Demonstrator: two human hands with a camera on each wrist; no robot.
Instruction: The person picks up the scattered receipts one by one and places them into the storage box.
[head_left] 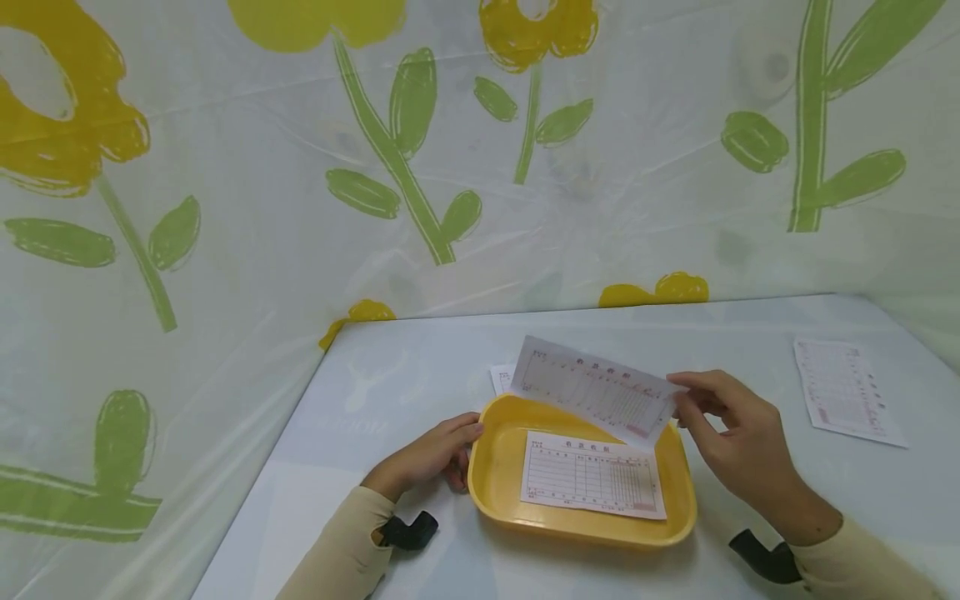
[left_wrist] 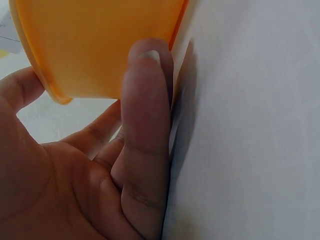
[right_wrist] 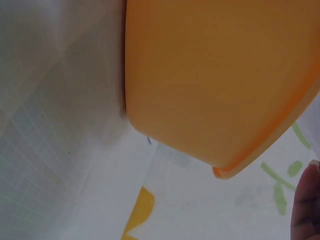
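"Paper slip (head_left: 592, 385) is held where?"
"Above the far side of the yellow tray (head_left: 501, 475), pinched by the right hand (head_left: 738, 442)'s fingers."
"Left hand (head_left: 423, 457)?"
"The tray's left end is gripped by its fingers."

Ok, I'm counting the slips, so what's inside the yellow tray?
One printed slip shows in the yellow tray. A second slip, in the right hand, covers part of the far rim. Anything beneath the printed slip is hidden.

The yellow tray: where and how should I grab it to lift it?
Probably hold the tray by its rim at both short ends, coming from left and right: its walls flare outward, so that rim can be hooked from beneath.
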